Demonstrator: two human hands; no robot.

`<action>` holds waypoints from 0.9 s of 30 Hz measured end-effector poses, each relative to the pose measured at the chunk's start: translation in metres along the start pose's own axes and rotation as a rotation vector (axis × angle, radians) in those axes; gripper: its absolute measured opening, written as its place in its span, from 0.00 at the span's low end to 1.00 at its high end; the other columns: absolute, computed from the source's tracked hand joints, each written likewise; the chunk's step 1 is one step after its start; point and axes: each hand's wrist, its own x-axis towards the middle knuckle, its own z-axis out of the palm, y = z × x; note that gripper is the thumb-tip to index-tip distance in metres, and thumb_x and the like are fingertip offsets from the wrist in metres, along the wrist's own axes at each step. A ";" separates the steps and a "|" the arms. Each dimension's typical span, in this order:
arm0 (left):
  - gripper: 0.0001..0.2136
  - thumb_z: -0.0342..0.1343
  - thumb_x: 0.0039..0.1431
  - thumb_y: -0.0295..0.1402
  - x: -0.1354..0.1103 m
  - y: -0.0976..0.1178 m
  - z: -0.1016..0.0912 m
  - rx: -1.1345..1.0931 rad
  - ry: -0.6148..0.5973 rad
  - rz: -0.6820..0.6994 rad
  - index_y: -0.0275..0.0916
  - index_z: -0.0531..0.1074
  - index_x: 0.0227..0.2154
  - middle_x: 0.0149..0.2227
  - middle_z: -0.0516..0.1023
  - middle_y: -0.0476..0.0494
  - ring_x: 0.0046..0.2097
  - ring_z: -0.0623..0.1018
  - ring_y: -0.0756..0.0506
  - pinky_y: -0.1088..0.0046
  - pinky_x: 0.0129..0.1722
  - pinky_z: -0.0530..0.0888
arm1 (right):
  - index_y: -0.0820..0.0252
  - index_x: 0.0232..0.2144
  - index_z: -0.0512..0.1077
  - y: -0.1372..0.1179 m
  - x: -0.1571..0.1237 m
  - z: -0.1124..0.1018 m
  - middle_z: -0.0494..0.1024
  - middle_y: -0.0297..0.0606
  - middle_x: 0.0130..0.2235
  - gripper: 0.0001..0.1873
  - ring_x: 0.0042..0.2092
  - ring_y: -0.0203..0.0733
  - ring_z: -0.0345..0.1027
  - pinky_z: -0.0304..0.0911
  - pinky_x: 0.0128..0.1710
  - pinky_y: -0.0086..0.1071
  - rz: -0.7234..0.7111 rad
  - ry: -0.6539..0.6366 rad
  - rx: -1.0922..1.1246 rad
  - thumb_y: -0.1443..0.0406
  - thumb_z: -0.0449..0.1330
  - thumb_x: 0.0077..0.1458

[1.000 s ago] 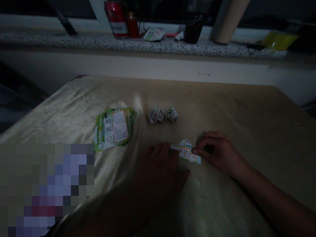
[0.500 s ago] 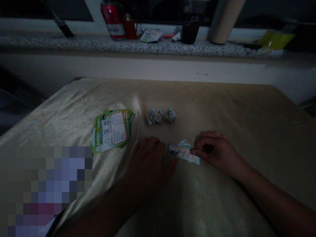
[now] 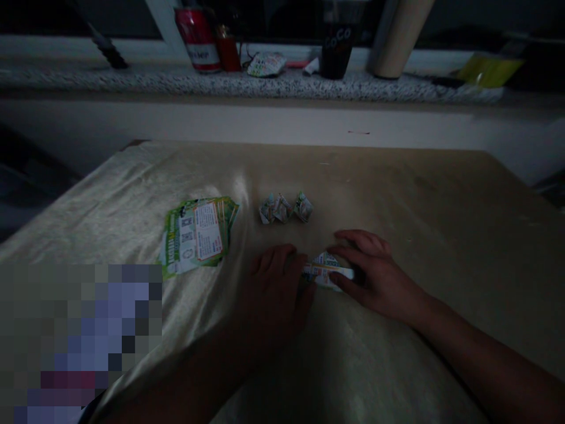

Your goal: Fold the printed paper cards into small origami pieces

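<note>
Between my hands a printed paper flyer (image 3: 324,272) lies on the table, folded to a pointed top with a strip along its lower edge. My left hand (image 3: 276,285) is at its left end, thumb and fingertips closing on the paper. With thumb below and fingers above, my right hand (image 3: 375,271) grips the right end, where the strip is bent upward. Beyond my hands stand several small folded paper pieces (image 3: 282,208) in a row. A stack of green flyers (image 3: 196,235) lies left of them.
A cloth-like cover (image 3: 419,194) lies over the table. On the stone sill (image 3: 168,82) behind are a red can (image 3: 198,41), a dark cup (image 3: 336,47), a tan cylinder (image 3: 399,41), crumpled paper (image 3: 266,65) and a yellow packet (image 3: 489,70). A blurred-out patch covers the lower left.
My right hand has shifted left over the flyer, its fingers spreading across the top. The flyer's lower strip is now turned up. My left hand has edged closer to the paper.
</note>
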 end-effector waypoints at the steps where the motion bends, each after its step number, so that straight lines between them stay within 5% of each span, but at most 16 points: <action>1: 0.16 0.53 0.66 0.36 0.000 0.000 0.000 0.004 0.002 -0.001 0.36 0.72 0.53 0.56 0.70 0.34 0.56 0.70 0.34 0.49 0.57 0.68 | 0.53 0.54 0.75 0.000 0.000 0.000 0.70 0.49 0.61 0.20 0.63 0.60 0.61 0.56 0.60 0.57 0.004 0.001 0.003 0.59 0.62 0.60; 7: 0.14 0.53 0.66 0.35 0.000 -0.002 0.003 -0.010 0.023 0.014 0.37 0.71 0.52 0.57 0.70 0.35 0.57 0.69 0.35 0.49 0.58 0.68 | 0.54 0.58 0.71 0.000 0.002 0.003 0.68 0.52 0.63 0.26 0.64 0.63 0.59 0.55 0.60 0.59 0.002 -0.004 -0.020 0.60 0.63 0.58; 18: 0.13 0.55 0.65 0.36 -0.002 -0.003 0.004 -0.040 0.047 0.044 0.37 0.72 0.50 0.55 0.71 0.35 0.56 0.70 0.35 0.51 0.57 0.68 | 0.52 0.51 0.74 -0.001 0.004 0.000 0.72 0.47 0.59 0.21 0.63 0.59 0.62 0.55 0.61 0.57 0.037 0.033 0.080 0.62 0.67 0.53; 27: 0.17 0.58 0.61 0.31 0.000 -0.002 0.006 -0.291 0.058 -0.048 0.38 0.69 0.52 0.47 0.77 0.39 0.50 0.74 0.38 0.55 0.52 0.72 | 0.53 0.47 0.73 -0.008 0.002 0.003 0.83 0.37 0.43 0.17 0.44 0.47 0.78 0.59 0.60 0.54 0.023 0.104 0.342 0.69 0.67 0.54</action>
